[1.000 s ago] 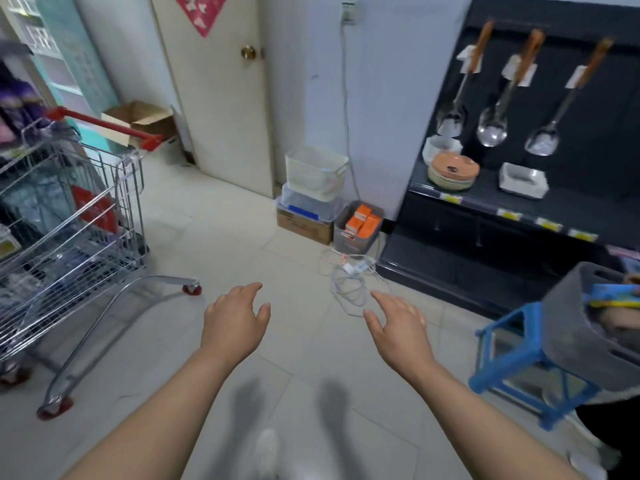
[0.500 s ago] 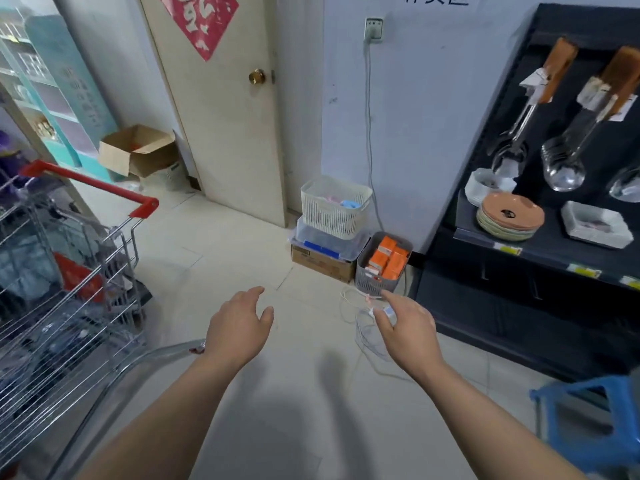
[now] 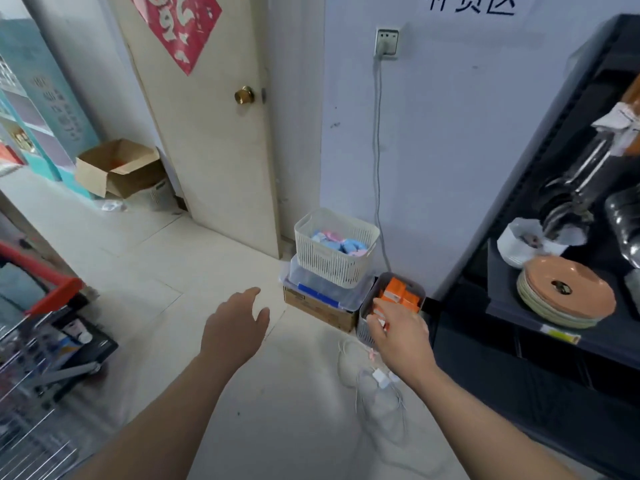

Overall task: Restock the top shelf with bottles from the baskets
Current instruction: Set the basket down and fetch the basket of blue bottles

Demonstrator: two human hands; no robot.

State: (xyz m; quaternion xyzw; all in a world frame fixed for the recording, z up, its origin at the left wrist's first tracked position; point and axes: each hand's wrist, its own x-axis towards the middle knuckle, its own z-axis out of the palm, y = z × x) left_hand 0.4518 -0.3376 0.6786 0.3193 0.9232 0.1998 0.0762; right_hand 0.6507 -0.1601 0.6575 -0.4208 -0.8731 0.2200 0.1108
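Since half a second back our right hand [image 3: 401,337] has gone from over the cable tangle [image 3: 377,382] to the near end of the grey basket [image 3: 363,327]; we've closed in on the wall too. Cable tangle lies on the floor just in front of the grey basket. Our right hand is palm down with fingers loosely extended, tips over the basket's near rim and the orange packs [image 3: 398,294] inside. We see nothing gripped and can't tell if it touches the packs. Our left hand [image 3: 235,327] hovers left of the grey basket over the floor, fingers spread, holding nothing. Grey basket is filled with those orange packs; can't tell if they're bottles. Just left of it: cardboard box [image 3: 318,311], clear lidded bin [image 3: 322,292] on that, white basket [image 3: 332,261] on top holding blue and pink packs [image 3: 341,242]. Black shelf unit [image 3: 519,358] stands right of the grey basket, with a stack of plates [image 3: 568,296] on it. Shopping cart [image 3: 55,289] sits well left.
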